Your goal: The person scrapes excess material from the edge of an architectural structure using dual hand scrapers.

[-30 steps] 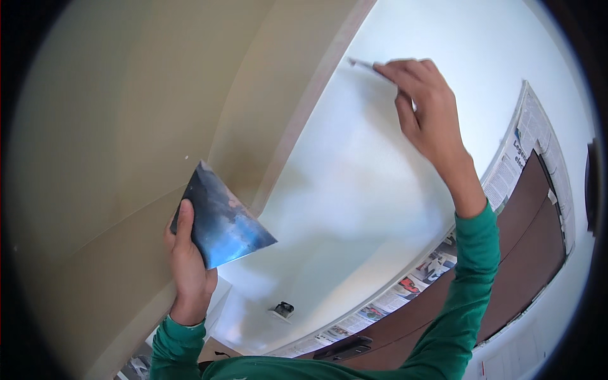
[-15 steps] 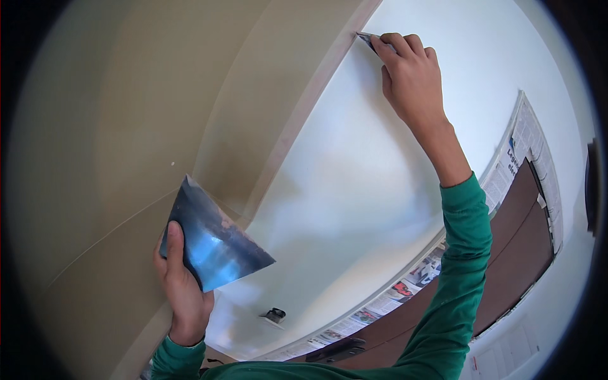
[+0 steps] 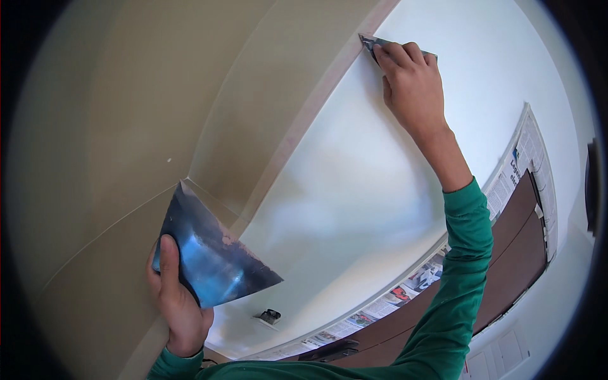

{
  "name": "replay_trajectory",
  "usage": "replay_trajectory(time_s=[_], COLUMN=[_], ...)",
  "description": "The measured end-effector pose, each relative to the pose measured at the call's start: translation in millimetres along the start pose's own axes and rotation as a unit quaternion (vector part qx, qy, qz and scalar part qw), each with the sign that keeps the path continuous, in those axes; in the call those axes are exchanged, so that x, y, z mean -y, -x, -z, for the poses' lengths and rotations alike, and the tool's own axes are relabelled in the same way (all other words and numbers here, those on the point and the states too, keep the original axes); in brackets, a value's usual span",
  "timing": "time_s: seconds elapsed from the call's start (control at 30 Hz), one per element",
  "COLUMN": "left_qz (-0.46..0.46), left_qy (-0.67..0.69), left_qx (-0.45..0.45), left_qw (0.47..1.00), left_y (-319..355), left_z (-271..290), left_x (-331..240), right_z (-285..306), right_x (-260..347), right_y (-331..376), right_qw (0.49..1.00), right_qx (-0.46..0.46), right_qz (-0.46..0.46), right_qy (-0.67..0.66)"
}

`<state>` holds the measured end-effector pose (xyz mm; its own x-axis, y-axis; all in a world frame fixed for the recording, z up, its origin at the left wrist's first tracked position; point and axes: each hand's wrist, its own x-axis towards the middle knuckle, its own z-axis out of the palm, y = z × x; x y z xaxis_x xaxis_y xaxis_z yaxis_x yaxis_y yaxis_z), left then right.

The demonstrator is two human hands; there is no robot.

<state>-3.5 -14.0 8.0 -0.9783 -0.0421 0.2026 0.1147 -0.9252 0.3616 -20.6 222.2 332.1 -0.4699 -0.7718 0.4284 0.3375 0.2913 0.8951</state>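
Cream wall and beige recess [image 3: 114, 139] lie beyond and left of the left hand [image 3: 180, 307]; glossy white wall [image 3: 354, 183] spreads between both hands. Pinkish narrow strip [image 3: 297, 126] divides the two surfaces, running diagonally up to just left of the right hand [image 3: 415, 92].

Left hand: closed on a wide, dark blue-grey metal blade [image 3: 206, 256], thumb flat on its face; fingers behind largely hidden. Blade sits above and right of the palm, broad face toward the camera. Long edge slopes from upper left to lower right, facing up and right, with pinkish-grey residue along it.

Right hand: narrow grip on a smaller grey metal scraper [image 3: 368, 44], mostly covered by the fingers. Long axis slants gently; exposed corner points left, over the strip. Contact pressure cannot be told.

Small dark wall fitting [image 3: 270, 316], right of the left wrist: interior too dark to read. Below the right hand, green sleeve [image 3: 465, 253] partly covers newspaper sheets [image 3: 535, 142] bordering a brown panel [image 3: 516, 247]; lower edge cut off.
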Motion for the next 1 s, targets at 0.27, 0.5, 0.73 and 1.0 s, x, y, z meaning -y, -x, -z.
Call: replay_trajectory(time_s=[0.27,0.5,0.73,1.0], left_qz=[-0.007,-0.003,-0.015,-0.037], left_qy=[0.015,0.017,0.009,0.027], left_qx=[0.042,0.037,0.014,0.007], left_qw=[0.999,0.999,1.000,0.999], left_y=[-2,-2,2,-3], left_z=[2,5,1,2], left_x=[-1,0,-3,1], right_z=[16,10,14,50], right_x=[3,-19,4,6], right_y=[-9,-21,-19,-11], right_qw=[0.999,1.000,0.998,0.997], right_qx=[0.020,0.002,0.048,0.035], right_qz=[0.007,-0.019,0.042,0.028], right_qy=[-0.027,0.011,0.001,-0.061])
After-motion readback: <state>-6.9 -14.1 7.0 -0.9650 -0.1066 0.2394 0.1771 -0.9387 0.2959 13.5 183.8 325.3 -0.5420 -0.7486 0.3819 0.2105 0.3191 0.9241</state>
